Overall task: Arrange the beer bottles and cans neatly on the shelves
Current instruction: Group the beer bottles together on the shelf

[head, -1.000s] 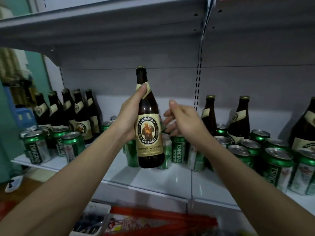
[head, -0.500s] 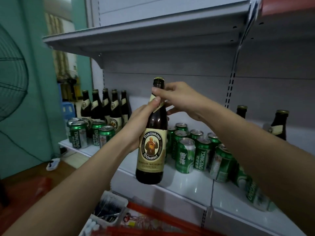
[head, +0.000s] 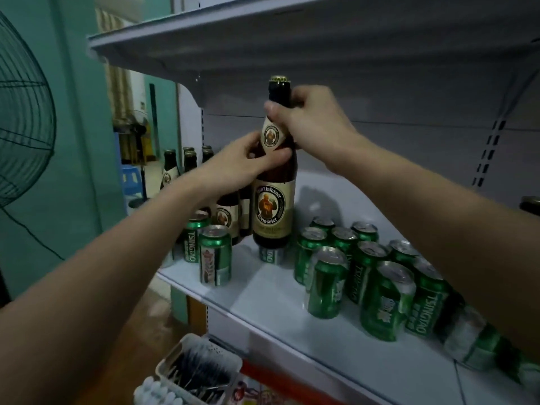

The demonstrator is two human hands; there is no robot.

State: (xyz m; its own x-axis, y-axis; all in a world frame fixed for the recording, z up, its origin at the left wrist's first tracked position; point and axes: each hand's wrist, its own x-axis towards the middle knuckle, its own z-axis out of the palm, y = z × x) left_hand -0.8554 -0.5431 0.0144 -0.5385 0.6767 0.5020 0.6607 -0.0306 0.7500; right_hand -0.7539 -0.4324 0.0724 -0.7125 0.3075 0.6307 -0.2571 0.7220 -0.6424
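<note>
Both hands clamp a tall brown glass beer bottle [head: 274, 200] upright: right hand [head: 309, 124] round neck, left hand [head: 248, 162] at shoulder, above white shelf's [head: 263, 290] left end.

A dark wire fan guard [head: 26, 135] stands against the teal wall [head: 76, 141] (far left); below, a white tray [head: 201, 366] holds dark items.

a dark brown beer bottle [head: 274, 200] with a gold cap and cream monk label stands upright above the white shelf [head: 336, 340], its base over a can. more brown bottles [head: 225, 211] stand behind it to the left. green cans [head: 365, 276] cluster upright at right, and two green cans [head: 214, 254] at left.
</note>
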